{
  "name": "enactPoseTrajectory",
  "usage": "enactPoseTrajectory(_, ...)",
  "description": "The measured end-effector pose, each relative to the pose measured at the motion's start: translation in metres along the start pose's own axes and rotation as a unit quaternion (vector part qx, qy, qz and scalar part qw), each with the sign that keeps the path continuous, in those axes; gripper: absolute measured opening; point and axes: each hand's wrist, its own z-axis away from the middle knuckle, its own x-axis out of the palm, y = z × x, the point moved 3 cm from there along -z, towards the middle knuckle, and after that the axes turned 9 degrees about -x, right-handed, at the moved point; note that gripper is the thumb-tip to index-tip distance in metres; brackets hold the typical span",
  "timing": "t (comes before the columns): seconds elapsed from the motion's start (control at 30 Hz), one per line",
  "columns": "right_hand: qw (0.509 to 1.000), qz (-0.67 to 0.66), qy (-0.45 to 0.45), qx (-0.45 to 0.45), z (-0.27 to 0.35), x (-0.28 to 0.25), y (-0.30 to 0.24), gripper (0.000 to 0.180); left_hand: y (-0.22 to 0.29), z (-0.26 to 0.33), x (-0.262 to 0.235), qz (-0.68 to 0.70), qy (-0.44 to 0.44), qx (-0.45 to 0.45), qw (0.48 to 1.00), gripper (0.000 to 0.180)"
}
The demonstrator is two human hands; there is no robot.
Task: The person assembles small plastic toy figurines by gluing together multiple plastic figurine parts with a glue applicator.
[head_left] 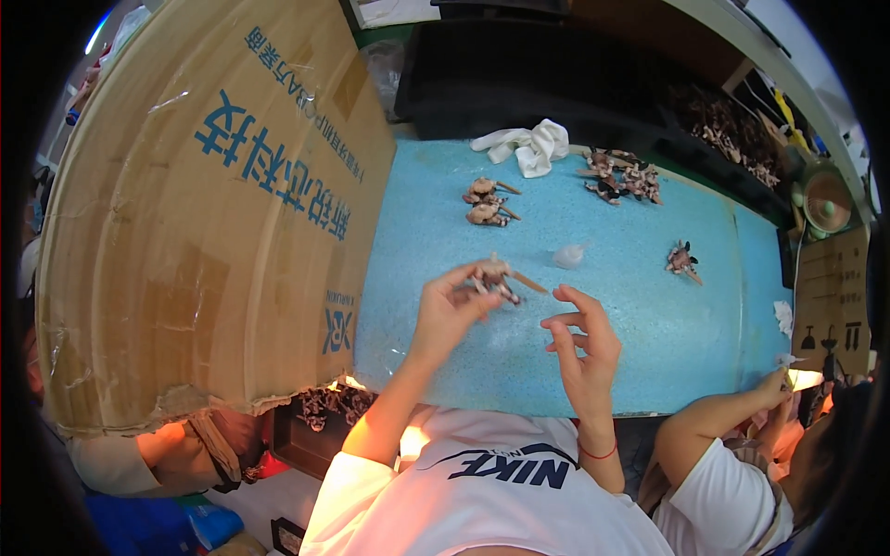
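Note:
My left hand pinches a small painted figurine, tan and dark brown, with a long brown blade-like part pointing to the right. Just right of that part, my right hand is raised with its fingers apart and bent, holding nothing that I can see. Past my hands on the blue tabletop, a few similar figurines lie together, their long parts also pointing right. A whitish translucent lump rests on the table beyond my right hand. Farther right lies a single figurine.
A tall cardboard box walls off the left side. At the back are a white cloth, a figurine pile and a black bin. A small fan stands far right, near another person's arm. A figurine tray sits lower left.

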Motion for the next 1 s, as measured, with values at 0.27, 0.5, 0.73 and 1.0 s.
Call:
enactPoseTrajectory(0.27,0.987,0.133,-0.061,-0.066,0.004,-0.002,0.003,0.033,0.001,-0.047,-0.026,-0.442,0.248,0.205,0.837,0.039)
enactPoseTrajectory(0.5,0.986,0.134,-0.069,-0.076,0.006,-0.001,0.005,0.034,0.0,-0.06,-0.023,-0.475,0.238,0.24,0.813,0.05)
enactPoseTrajectory(0.73,0.984,0.135,-0.08,-0.086,0.009,0.001,0.008,0.032,0.013,-0.075,-0.022,-0.47,0.203,0.211,0.833,0.075)
enactPoseTrajectory(1.0,0.982,0.145,-0.085,-0.087,0.01,-0.002,0.01,0.03,0.03,-0.09,-0.008,-0.602,0.175,0.24,0.741,0.111)
